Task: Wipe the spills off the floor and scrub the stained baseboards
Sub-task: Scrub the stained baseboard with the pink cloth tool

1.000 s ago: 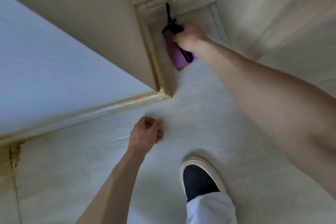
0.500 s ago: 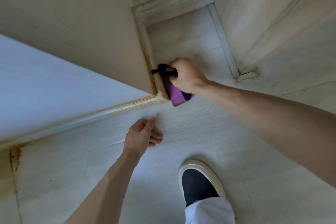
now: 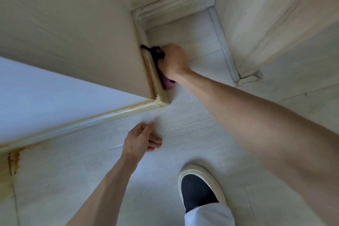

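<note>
Scrubbing suits this purple brush point(image 3: 167, 84): light and stiff (a judgement), best gripped over its back. Right hand point(image 3: 173, 62) clenches it against the stained baseboard point(image 3: 153, 77), centre frame; left hand point(image 3: 140, 138) hangs loose, grasping nothing.

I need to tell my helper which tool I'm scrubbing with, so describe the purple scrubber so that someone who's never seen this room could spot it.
Find the outer wall corner where two yellow-stained baseboards meet. Just past it, along the strip running away from the viewer, the right hand presses the purple scrubber against the trim. It is the only purple thing there, with a black strap at its far end.
</note>
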